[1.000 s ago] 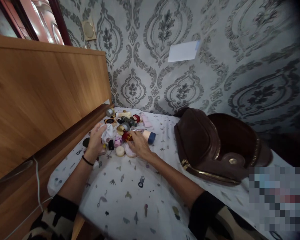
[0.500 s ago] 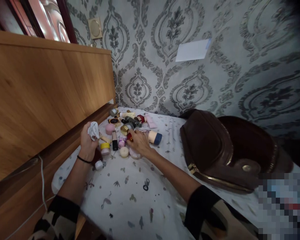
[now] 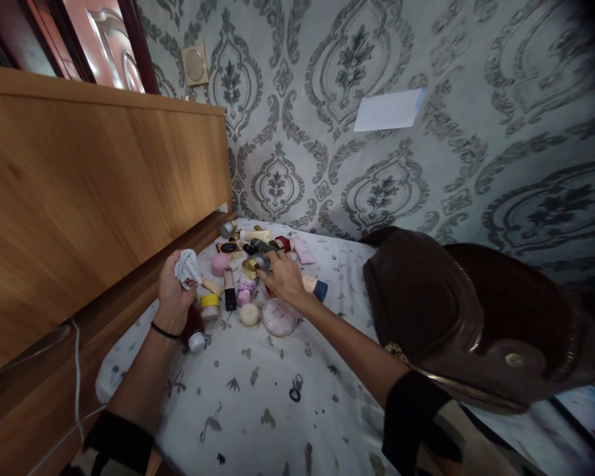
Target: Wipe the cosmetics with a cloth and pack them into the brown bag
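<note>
Wallpaper (image 3: 377, 132) with a grey ornament pattern is filling the back of the view, and a white paper note (image 3: 389, 110) is being shown stuck on it. A wooden headboard (image 3: 89, 192) is running along the left side. The bed (image 3: 258, 390) is being covered by a white sheet with small printed figures. A large brown leather bag (image 3: 426, 311) is lying on the bed at the right, well apart from the hands.

Near the headboard, a heap of small cosmetic items (image 3: 250, 264) is being spread on the sheet. A round clear-lidded compact (image 3: 279, 317) is lying at the near edge of the heap, just beside a small cream round jar (image 3: 249, 314). A jar with a yellow band (image 3: 209, 306), a pink round jar (image 3: 219, 264) and a dark upright tube (image 3: 230, 295) are standing between the two hands. A white-capped dark bottle (image 3: 195, 334) is lying just under the left wrist.

The left hand (image 3: 173, 294) is being held raised beside the headboard, its fingers closed around a crumpled white cloth (image 3: 187, 269). The right hand (image 3: 285, 281) is being laid over the middle of the heap, its fingers (image 3: 272, 264) touching a gold-capped item (image 3: 250, 266); whether something is being gripped cannot be told.
</note>
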The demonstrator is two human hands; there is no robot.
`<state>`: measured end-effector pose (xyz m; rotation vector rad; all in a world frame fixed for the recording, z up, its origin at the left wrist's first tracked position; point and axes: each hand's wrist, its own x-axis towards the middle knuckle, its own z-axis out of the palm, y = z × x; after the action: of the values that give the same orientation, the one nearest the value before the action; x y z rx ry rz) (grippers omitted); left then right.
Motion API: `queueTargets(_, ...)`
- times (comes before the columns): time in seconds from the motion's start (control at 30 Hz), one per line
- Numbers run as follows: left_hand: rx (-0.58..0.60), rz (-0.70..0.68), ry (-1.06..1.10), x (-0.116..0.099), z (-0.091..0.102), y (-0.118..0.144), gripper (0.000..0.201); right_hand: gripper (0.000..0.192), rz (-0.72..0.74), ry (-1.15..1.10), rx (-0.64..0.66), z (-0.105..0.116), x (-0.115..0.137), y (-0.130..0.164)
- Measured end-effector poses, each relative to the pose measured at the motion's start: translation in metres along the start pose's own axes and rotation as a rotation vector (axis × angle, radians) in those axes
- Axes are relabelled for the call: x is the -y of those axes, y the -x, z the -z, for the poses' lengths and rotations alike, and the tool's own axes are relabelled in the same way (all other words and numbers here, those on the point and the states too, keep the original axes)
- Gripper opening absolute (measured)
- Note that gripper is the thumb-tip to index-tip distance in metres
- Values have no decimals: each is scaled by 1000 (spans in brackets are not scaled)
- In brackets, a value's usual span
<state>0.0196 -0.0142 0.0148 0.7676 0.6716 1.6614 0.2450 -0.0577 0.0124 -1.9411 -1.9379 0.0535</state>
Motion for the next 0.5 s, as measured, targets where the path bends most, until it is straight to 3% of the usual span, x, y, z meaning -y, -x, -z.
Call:
queueTargets(0.13, 17, 38, 44, 2, -4, 5, 26, 54, 8, -87, 73, -8, 10, -14)
queueTargets(0.33, -3, 55, 80, 4, -5, 6, 19, 50, -25, -300, 171, -16, 6, -30)
queueTargets(0.5, -22, 64, 103, 1, -5, 5, 21, 31, -43, -568, 304, -17, -6, -45)
